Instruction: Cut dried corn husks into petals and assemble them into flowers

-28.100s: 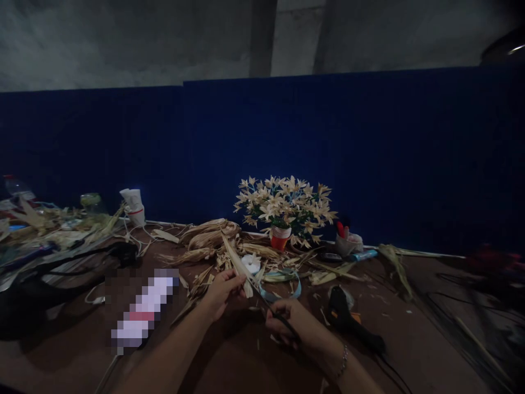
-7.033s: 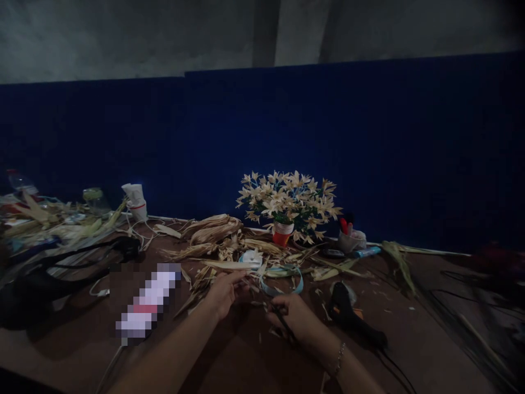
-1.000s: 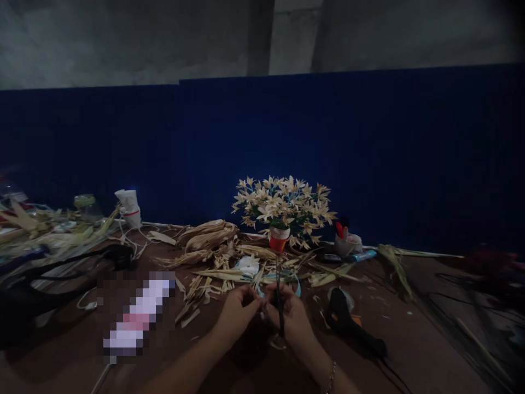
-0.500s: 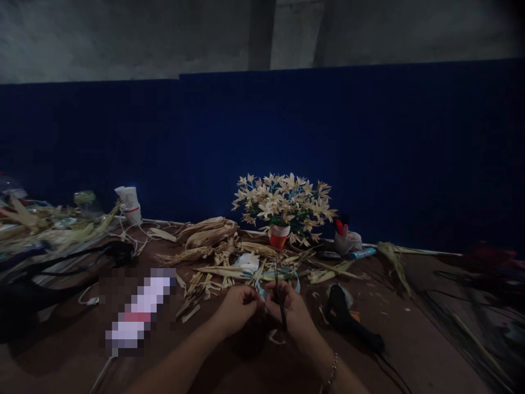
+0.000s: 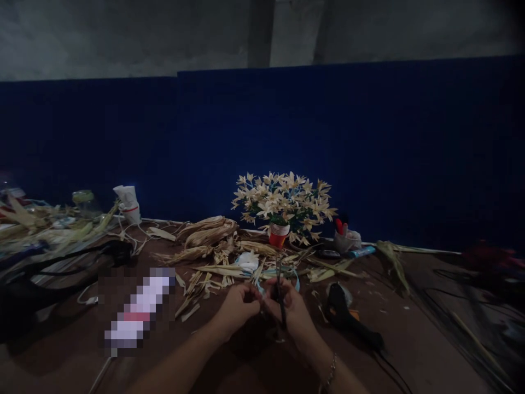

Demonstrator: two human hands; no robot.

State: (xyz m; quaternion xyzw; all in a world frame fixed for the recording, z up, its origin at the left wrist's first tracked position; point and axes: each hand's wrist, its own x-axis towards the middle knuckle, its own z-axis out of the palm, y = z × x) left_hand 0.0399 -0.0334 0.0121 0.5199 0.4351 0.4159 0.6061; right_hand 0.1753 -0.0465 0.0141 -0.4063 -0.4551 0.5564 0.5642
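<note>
My left hand (image 5: 239,306) and my right hand (image 5: 289,306) face each other above the table, their fingertips almost meeting. In my right hand is a slim dark pair of tweezers (image 5: 282,306), tips upward and the other end toward me. The thumb and fingers of my left hand are pinched together; whatever lies between them is too small and dim to make out. Just beyond both hands lie dry corn husk strips (image 5: 221,271), a crumpled white piece (image 5: 248,261) and light blue ribbon (image 5: 297,282).
A red paper cup (image 5: 279,236) stands below a bunch of pale husk flowers (image 5: 285,202). Right of my hands lies a black glue gun (image 5: 344,314) with its cord. A blurred-out phone-like object (image 5: 139,309) is at left, near a black strap (image 5: 115,251). Behind rises a blue panel (image 5: 262,126).
Both hands stay close together, with only slight finger movement. The tweezers tilt a little and sit slightly lower among the fingers. The view has shifted very slightly.
</note>
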